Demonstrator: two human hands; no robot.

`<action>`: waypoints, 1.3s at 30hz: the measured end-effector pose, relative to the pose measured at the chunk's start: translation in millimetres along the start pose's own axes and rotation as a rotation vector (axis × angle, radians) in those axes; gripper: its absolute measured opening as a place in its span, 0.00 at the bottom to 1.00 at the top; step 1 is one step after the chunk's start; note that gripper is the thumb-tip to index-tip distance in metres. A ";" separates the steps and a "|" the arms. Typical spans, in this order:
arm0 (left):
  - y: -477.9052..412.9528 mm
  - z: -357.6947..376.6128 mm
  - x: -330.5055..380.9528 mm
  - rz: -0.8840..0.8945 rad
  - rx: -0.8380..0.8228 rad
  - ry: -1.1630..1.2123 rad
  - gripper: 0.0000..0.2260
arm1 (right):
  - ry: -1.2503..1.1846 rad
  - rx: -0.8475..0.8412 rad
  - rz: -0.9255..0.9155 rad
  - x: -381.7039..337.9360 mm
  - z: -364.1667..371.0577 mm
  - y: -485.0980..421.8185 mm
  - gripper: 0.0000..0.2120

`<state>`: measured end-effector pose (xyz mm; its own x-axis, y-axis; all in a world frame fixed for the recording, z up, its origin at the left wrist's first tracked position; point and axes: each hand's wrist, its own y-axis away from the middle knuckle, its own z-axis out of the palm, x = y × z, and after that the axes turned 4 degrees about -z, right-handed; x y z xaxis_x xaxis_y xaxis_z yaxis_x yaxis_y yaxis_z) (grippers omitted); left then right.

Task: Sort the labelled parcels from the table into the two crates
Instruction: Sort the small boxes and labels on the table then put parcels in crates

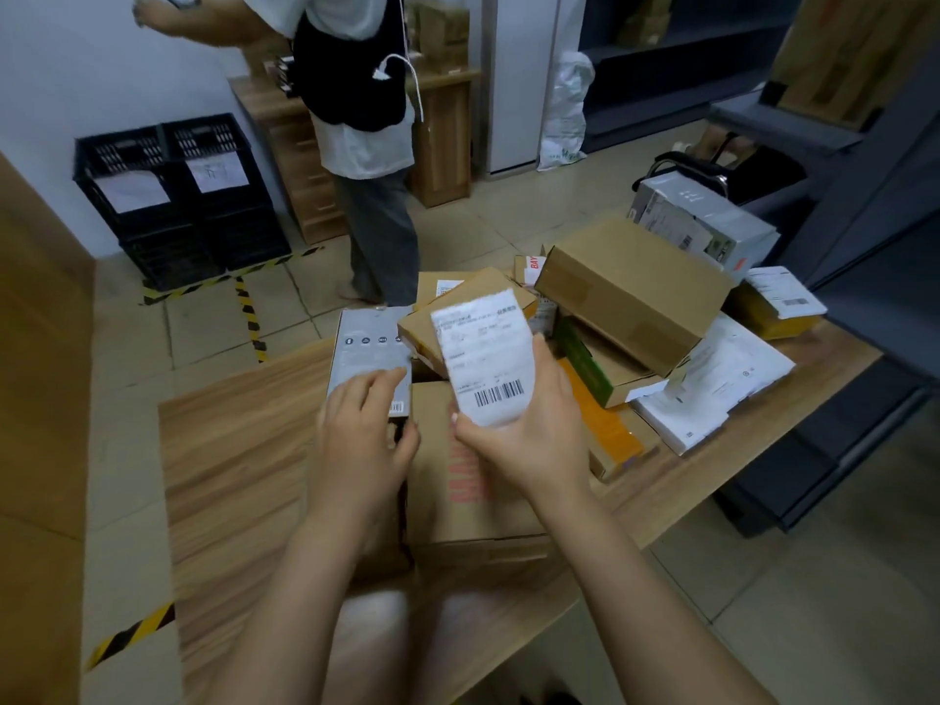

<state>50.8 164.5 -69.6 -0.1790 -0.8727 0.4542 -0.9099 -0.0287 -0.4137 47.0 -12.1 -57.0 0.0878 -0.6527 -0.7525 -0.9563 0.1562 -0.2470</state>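
Observation:
My right hand holds up a curled white shipping label with a barcode; whether it is stuck to the small brown box behind it I cannot tell. My left hand grips the near end of a flat grey box, fingers on top and thumb at its side. Both hands hover over a large cardboard box with red print on the wooden table. Two black crates with paper signs stand on the floor against the far-left wall.
A pile of parcels fills the table's right side: a big brown box, a silver-white box, a yellow parcel, white mailers. A person stands between table and crates. Yellow-black floor tape marks the crate area.

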 end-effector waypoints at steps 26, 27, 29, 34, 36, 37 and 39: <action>-154.4 -184.6 150.3 0.619 0.837 -0.128 0.20 | -0.202 0.780 -0.740 -156.9 -159.0 -96.6 0.54; -154.6 -184.6 152.1 0.620 0.842 -0.129 0.20 | -0.201 0.780 -0.742 -157.2 -160.8 -97.6 0.54; -155.2 -184.8 155.0 0.619 0.847 -0.132 0.19 | -0.200 0.781 -0.748 -157.0 -164.4 -99.5 0.54; -156.1 -181.6 163.3 0.597 0.829 -0.114 0.19 | -0.195 0.781 -0.756 -153.5 -171.5 -102.8 0.54; -156.0 -178.5 168.2 0.591 0.825 -0.116 0.19 | -0.195 0.787 -0.762 -150.3 -175.1 -103.9 0.53; -156.0 -176.8 170.8 0.594 0.820 -0.114 0.18 | -0.196 0.787 -0.761 -148.2 -177.3 -104.3 0.53; -155.3 -172.7 176.4 0.598 0.808 -0.110 0.18 | -0.199 0.783 -0.748 -143.0 -182.8 -104.5 0.53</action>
<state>95.9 99.2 211.1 -0.4498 -0.8910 -0.0610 -0.1490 0.1422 -0.9786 83.4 -70.6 188.0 0.6819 -0.6584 -0.3186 -0.2074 0.2436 -0.9474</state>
